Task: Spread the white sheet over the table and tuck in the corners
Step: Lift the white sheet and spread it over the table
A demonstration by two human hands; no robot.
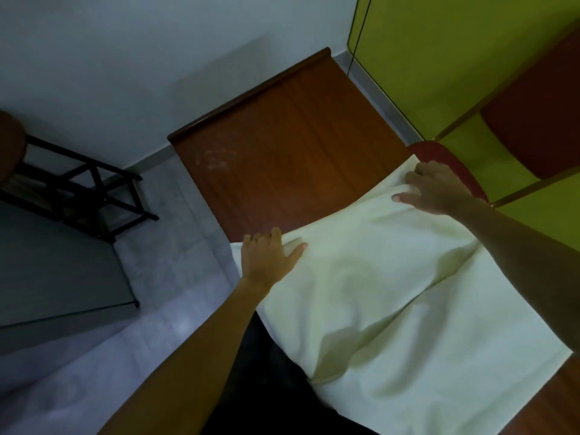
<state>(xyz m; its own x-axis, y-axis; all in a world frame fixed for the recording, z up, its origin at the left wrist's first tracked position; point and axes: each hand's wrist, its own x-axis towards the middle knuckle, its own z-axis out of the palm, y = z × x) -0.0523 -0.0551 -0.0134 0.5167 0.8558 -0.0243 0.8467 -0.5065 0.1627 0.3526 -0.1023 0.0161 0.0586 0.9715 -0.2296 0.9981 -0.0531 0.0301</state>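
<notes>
A white sheet (392,293) covers the near part of a brown wooden table (282,146), wrinkled across its middle. Its far edge runs slantwise over the tabletop, and the far half of the wood is bare. My left hand (270,255) is at the far left end of that edge, fingers curled over the cloth and thumb lying on top. My right hand (436,186) is at the far right corner of the sheet, fingers curled into the cloth and thumb stretched along it. The sheet hangs over the table's left side near my body.
A black metal rack (84,189) and a dark glass surface (56,271) stand left across the grey tiled floor (175,240). A red chair back (439,155) sits just behind my right hand. A green panel (455,58) lines the right side and a white wall the back.
</notes>
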